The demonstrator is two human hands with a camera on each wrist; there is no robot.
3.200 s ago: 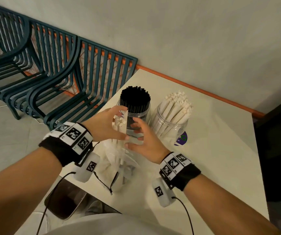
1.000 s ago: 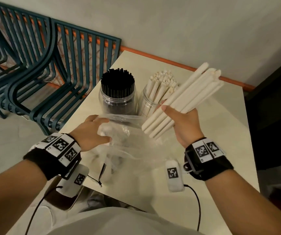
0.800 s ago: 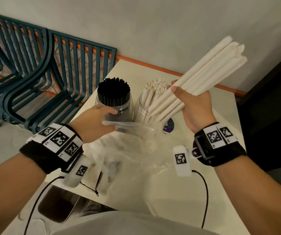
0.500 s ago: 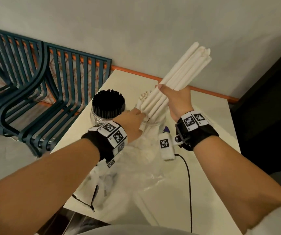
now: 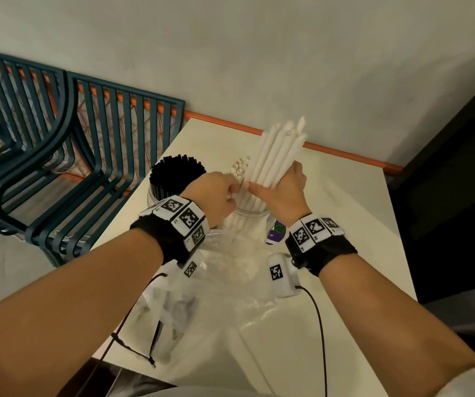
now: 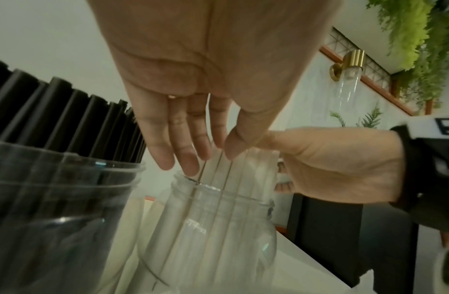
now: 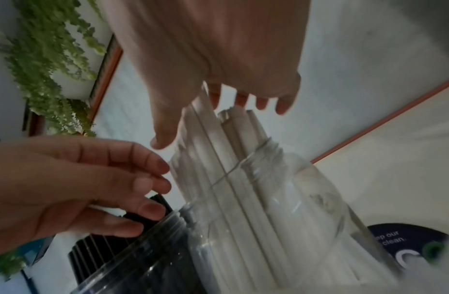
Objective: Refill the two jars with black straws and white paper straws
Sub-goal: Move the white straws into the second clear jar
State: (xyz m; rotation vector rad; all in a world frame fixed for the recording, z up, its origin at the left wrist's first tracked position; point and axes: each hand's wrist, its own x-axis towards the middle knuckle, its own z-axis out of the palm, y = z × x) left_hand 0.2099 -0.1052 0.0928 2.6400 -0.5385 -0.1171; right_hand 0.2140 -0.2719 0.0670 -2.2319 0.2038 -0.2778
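Two clear jars stand at the back of the white table [image 5: 345, 224]. The left jar [image 5: 156, 202] [image 6: 54, 199] is packed with black straws [image 5: 176, 176] [image 6: 67, 115]. My right hand [image 5: 270, 184] [image 7: 206, 119] grips a bundle of white paper straws [image 5: 279, 150] [image 7: 218, 151], nearly upright, with its lower ends inside the right jar [image 5: 255, 217] [image 6: 218, 228] [image 7: 306, 199]. My left hand [image 5: 230, 190] [image 6: 200, 157] has its fingers extended against the white straws at the jar mouth, between the two jars.
An empty clear plastic bag [image 5: 225, 285] lies crumpled on the table in front of the jars. A purple round label [image 5: 276, 233] lies beside the right jar. Teal metal chairs [image 5: 87, 156] stand left of the table, a dark cabinet [image 5: 445, 196] to the right.
My right hand pulled the white straw bundle out of the bag, raised it and lowered its ends into the right jar. My left hand left the bag and reached the jar mouth.
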